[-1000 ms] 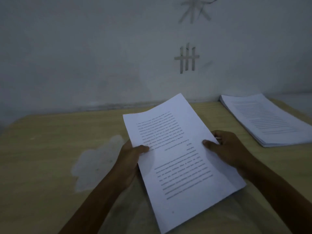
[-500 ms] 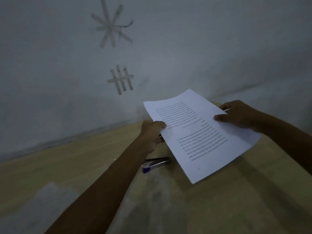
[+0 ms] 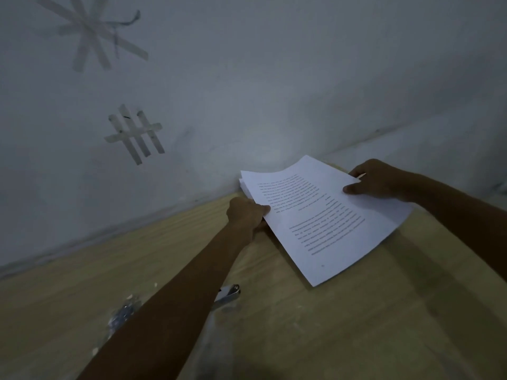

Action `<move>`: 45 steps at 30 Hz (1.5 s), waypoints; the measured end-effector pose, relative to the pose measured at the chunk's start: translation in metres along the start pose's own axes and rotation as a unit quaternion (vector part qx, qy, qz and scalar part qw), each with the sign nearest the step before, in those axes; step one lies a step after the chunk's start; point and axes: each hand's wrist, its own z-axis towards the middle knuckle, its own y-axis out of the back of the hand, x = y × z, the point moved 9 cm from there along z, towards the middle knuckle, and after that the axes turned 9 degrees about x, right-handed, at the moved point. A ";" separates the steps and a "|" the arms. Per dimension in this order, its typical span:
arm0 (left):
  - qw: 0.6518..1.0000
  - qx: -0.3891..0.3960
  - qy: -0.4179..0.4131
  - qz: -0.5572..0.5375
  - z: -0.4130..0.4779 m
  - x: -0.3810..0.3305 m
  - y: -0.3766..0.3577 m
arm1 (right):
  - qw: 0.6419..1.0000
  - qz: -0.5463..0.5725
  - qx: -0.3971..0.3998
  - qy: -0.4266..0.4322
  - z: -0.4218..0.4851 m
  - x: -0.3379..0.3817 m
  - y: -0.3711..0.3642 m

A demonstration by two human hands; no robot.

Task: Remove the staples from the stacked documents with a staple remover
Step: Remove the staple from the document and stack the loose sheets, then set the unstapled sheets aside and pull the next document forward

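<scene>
Head view: the left hand point(image 3: 248, 212) grips the near-left edge of the document point(image 3: 323, 215), thumb on top of the printed page and the other fingers curled out of sight beneath it. The right hand point(image 3: 375, 182) pinches the far-right edge the same way, thumb flat on the sheet. A pale sliver shows by its knuckles, and I cannot tell what it is. The document hangs tilted just above the desk point(image 3: 356, 325), close to the wall. Extra page edges fan out at its far corner, and no staple shows. The metal tool point(image 3: 229, 293), most likely the staple remover, lies on the desk well apart from the paper, half hidden by the left forearm. A small heap of shiny scraps point(image 3: 123, 316) sits near the forearm's other side. Strips of tape point(image 3: 134, 133) mark the wall.

Risks as I judge them: both hands are busy and the tool is out of reach, so the staple cannot be pulled yet. The left forearm passes right over the tool and could knock it or scatter the scraps on the way back. The light is dim, so a staple is easy to miss, and a loose pinch could let the pages sag and slip
</scene>
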 end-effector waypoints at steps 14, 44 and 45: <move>0.986 -0.094 -0.058 0.121 0.021 -0.007 0.005 | 0.992 -0.118 -0.048 -0.020 0.035 -0.019 -0.026; 0.943 -0.174 -0.083 0.272 -0.223 0.098 0.286 | 0.952 -0.021 0.093 0.290 -0.216 0.242 -0.306; 0.934 -0.166 -0.073 0.309 -0.228 0.106 0.284 | 0.952 -0.044 0.100 0.285 -0.219 0.241 -0.314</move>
